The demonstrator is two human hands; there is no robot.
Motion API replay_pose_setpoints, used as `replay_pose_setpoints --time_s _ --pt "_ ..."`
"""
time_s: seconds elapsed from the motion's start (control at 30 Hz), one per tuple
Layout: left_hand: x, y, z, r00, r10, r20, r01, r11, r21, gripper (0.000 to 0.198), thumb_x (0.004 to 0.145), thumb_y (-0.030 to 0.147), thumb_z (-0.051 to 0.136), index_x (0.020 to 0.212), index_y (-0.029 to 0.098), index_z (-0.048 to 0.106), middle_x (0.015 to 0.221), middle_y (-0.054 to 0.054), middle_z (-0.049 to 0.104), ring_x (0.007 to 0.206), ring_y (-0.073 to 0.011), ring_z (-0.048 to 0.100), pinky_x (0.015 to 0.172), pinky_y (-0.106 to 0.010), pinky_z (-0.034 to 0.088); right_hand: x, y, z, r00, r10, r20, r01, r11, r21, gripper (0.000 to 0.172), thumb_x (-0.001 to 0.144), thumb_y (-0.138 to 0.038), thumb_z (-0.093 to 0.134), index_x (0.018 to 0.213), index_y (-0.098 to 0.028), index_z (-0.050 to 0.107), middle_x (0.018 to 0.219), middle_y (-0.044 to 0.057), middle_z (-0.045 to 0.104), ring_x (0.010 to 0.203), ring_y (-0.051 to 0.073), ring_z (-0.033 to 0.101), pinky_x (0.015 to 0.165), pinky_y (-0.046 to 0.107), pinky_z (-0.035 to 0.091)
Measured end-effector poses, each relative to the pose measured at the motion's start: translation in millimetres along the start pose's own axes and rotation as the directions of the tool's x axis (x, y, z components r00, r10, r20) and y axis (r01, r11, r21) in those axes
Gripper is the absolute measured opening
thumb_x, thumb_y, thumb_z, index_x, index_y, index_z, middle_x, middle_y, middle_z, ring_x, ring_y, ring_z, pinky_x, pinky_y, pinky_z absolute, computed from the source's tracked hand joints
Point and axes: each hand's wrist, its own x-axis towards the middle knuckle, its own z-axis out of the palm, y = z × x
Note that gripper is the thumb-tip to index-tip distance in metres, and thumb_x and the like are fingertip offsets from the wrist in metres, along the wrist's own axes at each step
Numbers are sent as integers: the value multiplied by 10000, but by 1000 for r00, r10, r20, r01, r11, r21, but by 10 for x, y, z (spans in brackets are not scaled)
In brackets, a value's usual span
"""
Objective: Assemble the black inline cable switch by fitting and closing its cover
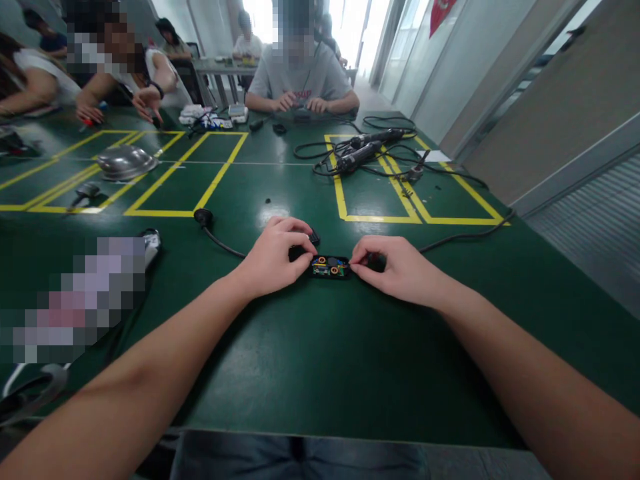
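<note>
Probably steadying open, long, black plastic case, pinching with left fingers at nine o'clock, right fingers at three. Needs gentle moves next.

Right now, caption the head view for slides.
Left hand and right hand hold opposite ends of an open electronics case at a green table.

Bright windows behind a green table

White light comes through the windows at the far end, washing out the view. Yellow lines mark rectangles on the glossy tabletop. Beyond it stand a pale table and a dark chair. Pale wall panels run along the right, with a red banner up high and a ridged grey surface lower down
</note>
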Motion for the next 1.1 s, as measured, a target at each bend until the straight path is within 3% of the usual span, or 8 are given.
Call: replay_pose_setpoints --time_s 0.13,0.33,0.47,0.6,0.7,0.8,0.93,1.1 --pt "34 -75 26 989 -120 -85 122 993 11 252 992 232 751 1210 232 877 1393 -121 824 1335 -361 704 1243 -642 534 11 1 34 999 -39 -37 37 998 -48 91 945 -189 729 879 -241 762 922 51 806 804 224 733 787 381 616" --pt "31 -146 10 970 -244 -18 245 968 49 335 1017 244 750 1340 219 838 1338 -133 863 1262 -374 774 1140 -576 614 21 15 109 995 -48 -85 39 993 -112 78 983 -215 698 937 -253 747 958 68 807 879 266 746 861 441 631" --pt "-3 -28 7 990 -123 -72 124 992 15 342 1060 286 686 1371 197 796 1341 -135 855 1243 -344 763 1145 -559 597 9 30 169 992 -3 -126 -8 996 -89 102 994 -239 686 1089 -260 716 1004 74 808 919 279 752 888 458 639" --pt "-44 90 -8 997 74 -27 -75 997 -35 374 1056 312 666 1396 185 757 1343 -129 841 1243 -320 757 1155 -529 590 -19 34 196 990 1 -144 -9 999 -53 423 934 -210 704 1350 -255 643 1081 75 817 928 282 754 903 457 639" --pt "-62 103 10 986 165 31 -164 986 -38 389 1050 304 661 1401 162 750 1330 -143 834 1235 -325 753 1139 -528 599 -30 26 188 992 -54 -116 46 996 -74 555 894 -183 700 1446 -219 648 1175 106 814 965 296 763 931 468 646" --pt "-62 74 43 980 190 61 -189 981 -33 371 1047 277 669 1385 155 761 1316 -147 832 1220 -324 750 1134 -522 605 -29 13 186 991 -93 -101 85 993 -85 537 922 -206 712 1458 -202 686 1229 131 812 1020 314 779 952 482 659" --pt "-45 53 53 980 177 93 -175 984 -27 340 1059 249 690 1377 162 770 1323 -138 834 1238 -319 747 1153 -506 599 -11 14 209 989 -110 -101 100 990 -94 365 1008 -313 743 1360 -219 767 1227 133 817 1063 321 791 983 490 665" --pt "-26 82 9 988 82 127 -83 997 3 391 1045 263 779 1429 191 760 1319 -112 849 1225 -312 764 1151 -495 604 21 72 212 993 -63 -96 56 996 -73 288 1048 -364 778 1301 -236 826 1237 115 823 1076 308 789 1008 486 657"
